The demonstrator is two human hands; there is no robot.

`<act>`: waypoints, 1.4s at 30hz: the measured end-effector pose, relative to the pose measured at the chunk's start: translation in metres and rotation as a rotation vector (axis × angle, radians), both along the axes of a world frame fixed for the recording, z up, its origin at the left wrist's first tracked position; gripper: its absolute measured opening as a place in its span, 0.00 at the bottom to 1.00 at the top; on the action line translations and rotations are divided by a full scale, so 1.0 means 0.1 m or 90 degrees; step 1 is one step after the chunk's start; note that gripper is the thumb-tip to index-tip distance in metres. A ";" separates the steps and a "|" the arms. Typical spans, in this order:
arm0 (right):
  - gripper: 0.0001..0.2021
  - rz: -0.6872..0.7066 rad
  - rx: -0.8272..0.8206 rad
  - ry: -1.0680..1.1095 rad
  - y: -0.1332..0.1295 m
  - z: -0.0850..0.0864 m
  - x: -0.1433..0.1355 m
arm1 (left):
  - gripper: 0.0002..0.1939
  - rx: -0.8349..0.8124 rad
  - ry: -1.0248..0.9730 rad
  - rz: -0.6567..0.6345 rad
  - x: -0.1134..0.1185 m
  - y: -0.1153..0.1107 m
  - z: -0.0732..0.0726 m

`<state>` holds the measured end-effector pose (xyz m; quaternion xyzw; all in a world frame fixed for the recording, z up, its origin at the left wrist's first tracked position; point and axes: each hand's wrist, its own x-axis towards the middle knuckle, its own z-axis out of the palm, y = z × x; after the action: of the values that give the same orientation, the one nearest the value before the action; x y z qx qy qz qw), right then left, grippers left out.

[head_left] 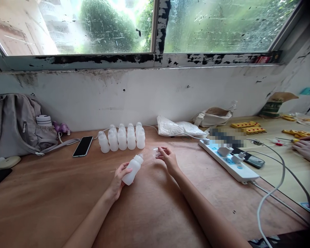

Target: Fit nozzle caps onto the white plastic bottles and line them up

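Observation:
My left hand (pixel 119 179) is wrapped round a frosted white bottle (pixel 132 170), which tilts to the right with a clear nipple at its top. Just right of the bottle's tip, my right hand (pixel 166 158) pinches a small clear piece (pixel 156 152), probably a transparent cap; its exact shape is hard to make out. Behind my hands, several similar frosted bottles (pixel 122 138) stand upright in close rows on the brown table (pixel 144 213).
A phone (pixel 83 146) and grey backpack (pixel 15 124) are at left. White plastic packaging (pixel 178 127) lies by the wall. At right are a power strip (pixel 229 162) with looping cables, yellow parts (pixel 254 129) and another person's hand (pixel 308 148).

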<state>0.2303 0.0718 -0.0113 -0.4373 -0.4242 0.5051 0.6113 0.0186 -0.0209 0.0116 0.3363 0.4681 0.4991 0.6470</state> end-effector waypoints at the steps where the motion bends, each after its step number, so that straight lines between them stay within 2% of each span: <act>1: 0.16 0.018 -0.007 0.004 -0.03 0.01 -0.03 | 0.20 0.006 0.003 0.006 0.00 0.00 -0.01; 12: 0.15 0.148 -0.049 -0.030 -0.21 0.05 -0.26 | 0.20 0.018 0.098 0.052 0.02 0.02 -0.03; 19: 0.12 0.177 -0.049 -0.050 -0.26 0.06 -0.31 | 0.20 0.025 0.087 0.069 0.02 0.02 -0.03; 25: 0.12 0.222 -0.060 -0.006 -0.28 0.06 -0.33 | 0.20 0.030 0.086 0.082 0.01 0.02 -0.04; 29: 0.16 0.257 -0.112 0.051 -0.28 0.06 -0.32 | 0.20 0.040 0.092 0.094 -0.01 0.02 -0.03; 33: 0.21 0.315 -0.179 0.073 -0.31 0.10 -0.31 | 0.18 0.054 0.114 0.062 -0.02 0.01 -0.03; 38: 0.26 0.399 -0.181 0.051 -0.38 0.16 -0.36 | 0.16 0.070 0.152 0.023 0.01 -0.01 -0.01; 42: 0.27 0.446 -0.178 0.024 -0.44 0.16 -0.40 | 0.11 0.125 0.196 0.055 0.01 -0.01 -0.01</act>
<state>0.1902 0.0275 0.0049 -0.3358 -0.4636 0.7446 0.3434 0.0199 -0.0218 0.0108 0.4496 0.5246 0.5125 0.5099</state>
